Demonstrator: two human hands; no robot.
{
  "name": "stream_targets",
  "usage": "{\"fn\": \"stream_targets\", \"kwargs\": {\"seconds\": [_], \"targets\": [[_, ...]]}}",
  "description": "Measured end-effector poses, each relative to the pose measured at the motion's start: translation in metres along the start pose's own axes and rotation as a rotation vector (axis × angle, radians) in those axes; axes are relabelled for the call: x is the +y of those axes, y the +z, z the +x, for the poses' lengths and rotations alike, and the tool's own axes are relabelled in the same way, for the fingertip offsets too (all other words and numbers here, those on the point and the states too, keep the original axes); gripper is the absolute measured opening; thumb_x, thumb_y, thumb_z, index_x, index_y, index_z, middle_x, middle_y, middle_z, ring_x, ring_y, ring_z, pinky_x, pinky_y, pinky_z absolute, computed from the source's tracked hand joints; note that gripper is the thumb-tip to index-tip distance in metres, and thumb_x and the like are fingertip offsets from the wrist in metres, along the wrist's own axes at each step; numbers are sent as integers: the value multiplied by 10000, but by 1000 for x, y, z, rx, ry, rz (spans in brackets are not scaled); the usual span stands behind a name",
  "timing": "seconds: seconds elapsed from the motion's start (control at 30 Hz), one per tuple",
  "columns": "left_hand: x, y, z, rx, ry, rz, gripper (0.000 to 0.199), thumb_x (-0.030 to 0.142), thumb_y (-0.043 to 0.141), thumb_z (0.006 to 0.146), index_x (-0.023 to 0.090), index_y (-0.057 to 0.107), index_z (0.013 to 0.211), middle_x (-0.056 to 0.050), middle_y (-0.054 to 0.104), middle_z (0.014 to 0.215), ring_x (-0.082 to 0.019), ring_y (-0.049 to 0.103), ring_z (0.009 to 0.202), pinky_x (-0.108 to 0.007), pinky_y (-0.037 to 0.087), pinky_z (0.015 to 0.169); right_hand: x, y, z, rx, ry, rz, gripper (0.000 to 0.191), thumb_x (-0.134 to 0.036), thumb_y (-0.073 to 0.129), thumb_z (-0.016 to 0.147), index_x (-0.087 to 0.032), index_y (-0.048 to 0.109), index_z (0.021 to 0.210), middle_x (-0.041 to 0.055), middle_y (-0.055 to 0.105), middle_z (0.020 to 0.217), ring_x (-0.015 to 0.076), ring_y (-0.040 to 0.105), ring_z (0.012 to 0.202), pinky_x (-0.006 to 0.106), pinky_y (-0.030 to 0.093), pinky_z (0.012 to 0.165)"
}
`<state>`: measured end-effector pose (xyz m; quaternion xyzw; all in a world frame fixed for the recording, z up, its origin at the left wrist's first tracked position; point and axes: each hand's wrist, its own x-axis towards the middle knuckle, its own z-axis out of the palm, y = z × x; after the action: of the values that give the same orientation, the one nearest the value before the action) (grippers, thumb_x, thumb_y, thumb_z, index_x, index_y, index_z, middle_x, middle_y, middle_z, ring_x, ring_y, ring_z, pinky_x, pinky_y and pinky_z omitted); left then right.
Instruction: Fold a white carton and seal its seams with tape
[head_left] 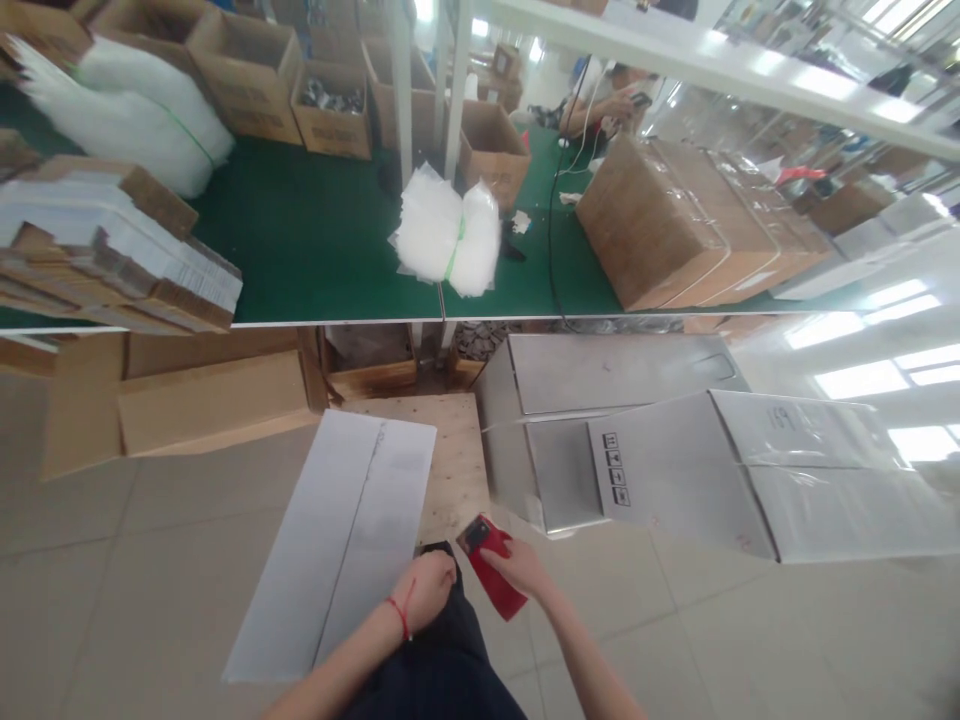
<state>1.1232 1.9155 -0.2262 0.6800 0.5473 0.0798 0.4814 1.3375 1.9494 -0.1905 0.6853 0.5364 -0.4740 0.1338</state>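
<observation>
Fingers of my right hand are wrapped around one red phone, which runs slantwise under my palm with its dark camera end poking out past my fingertips toward the wooden pallet; my left hand is curled into a loose fist just beside it, fingers together, holding nothing that I can see and resting near the top of my dark trousers, with a red string around the wrist. One flattened white carton lies on the floor just left of my left hand, partly over the pallet. To the right sit two large white wrapped boxes, the nearer one cut off at the frame's edge. On the green bench I count two bundles of clear bags, one in the middle and one at the far left, one stack of flat cartons at the left edge, and one big brown taped box at the right. Several open brown boxes line the far side, their contents too small to make out. Another person's arm shows at the far end, mostly hidden
</observation>
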Motion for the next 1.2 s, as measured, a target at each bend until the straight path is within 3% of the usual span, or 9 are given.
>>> {"fn": "stream_targets", "kwargs": {"seconds": [0.1,0.23,0.37,0.47,0.6,0.73,0.97,1.07,1.2], "targets": [[12,-35,-31,102,-171,-269,260,278,426,907,179,665,935,-121,767,982,-224,711,930,-426,573,899,-3,-8,-30,-55,-157,156,437,-614,583,830,-202,689,731,68,750,769,226,667,760,351,443,698],[10,-61,-54,111,-305,-615,559,532,565,794,129,627,1177,-222,721,1288,-283,715,1116,-452,568,1009,-33,-6,-62,-210,-289,253,458,-642,617,769,-198,591,659,-9,571,649,158,514,657,329,352,642],[2,-74,-74,106,-353,-867,497,569,654,701,165,694,989,-123,811,989,-247,736,927,-407,577,906,-72,10,-80,-332,-320,195,387,-557,637,754,-209,524,628,-42,494,615,128,454,624,315,314,614],[-3,-83,-96,171,-391,-942,339,542,685,682,210,622,664,6,677,631,-170,616,658,-349,508,719,-96,24,-85,-356,-348,124,361,-516,641,748,-216,493,613,-48,476,609,123,443,622,318,303,611],[-17,-93,-124,275,-430,-960,343,537,683,665,217,592,583,34,602,552,-151,540,594,-340,436,673,-120,43,-84,-430,-271,83,362,-508,673,723,-219,493,600,-51,487,605,116,445,596,311,318,591],[-64,-123,-152,408,-510,-924,401,608,692,624,224,589,571,32,603,550,-158,535,603,-345,422,686,-119,54,-80,-468,-201,18,357,-496,677,717,-222,491,583,-50,496,577,115,467,562,309,319,560],[-197,-225,-220,683,-694,-774,727,873,771,303,221,636,595,73,600,532,-155,528,669,-319,404,750,-58,59,-77,-337,-68,-45,309,-425,654,739,-223,489,572,-35,512,587,136,497,593,336,321,602],[-225,-237,-232,680,-705,-764,801,911,754,245,207,646,611,81,613,528,-144,534,659,-304,413,743,-49,64,-79,-327,-46,-36,326,-450,650,758,-223,509,571,-40,510,569,132,480,574,340,330,604],[-240,-236,-236,681,-696,-740,849,945,718,273,192,660,663,85,625,552,-132,547,661,-289,427,732,-57,73,-80,-316,-40,5,367,-525,670,747,-221,546,582,-38,533,560,138,489,573,338,359,615]]}}
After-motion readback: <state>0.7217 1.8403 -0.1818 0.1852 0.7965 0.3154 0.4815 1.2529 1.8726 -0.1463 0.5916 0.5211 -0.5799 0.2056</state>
